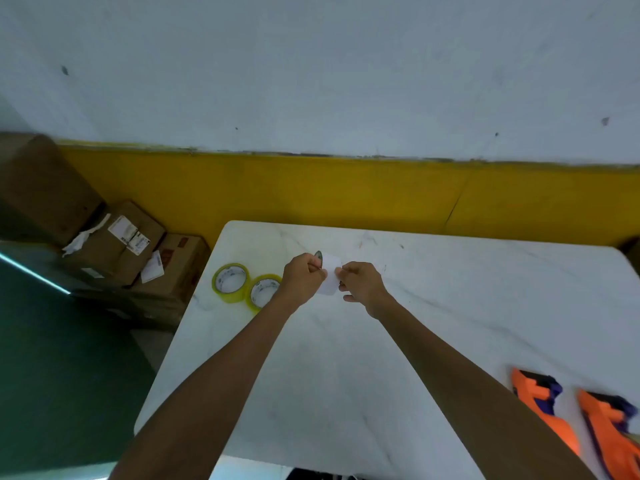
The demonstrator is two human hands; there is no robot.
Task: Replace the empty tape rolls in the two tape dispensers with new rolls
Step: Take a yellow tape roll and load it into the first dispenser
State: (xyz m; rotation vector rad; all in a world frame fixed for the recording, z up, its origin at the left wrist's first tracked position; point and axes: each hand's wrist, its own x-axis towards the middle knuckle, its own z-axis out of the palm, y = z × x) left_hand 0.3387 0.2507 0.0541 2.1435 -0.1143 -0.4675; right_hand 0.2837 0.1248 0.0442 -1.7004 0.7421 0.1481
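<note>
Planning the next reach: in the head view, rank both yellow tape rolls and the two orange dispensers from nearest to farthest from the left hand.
From the left hand:
1. Right-side yellow roll, just beside its wrist.
2. Left-side yellow roll, further left.
3. Inner orange dispenser, near right edge.
4. Outer orange dispenser, at the frame's corner.

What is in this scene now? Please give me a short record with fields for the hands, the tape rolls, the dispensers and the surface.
left hand: holds small pale card, left edge
right hand: pinches same card, right edge
tape rolls: two yellow, flat on table, left of hands, side by side
dispensers: two orange, near right table edge, untouched
table: white marble-look
boxes: cardboard, on floor at left
</note>
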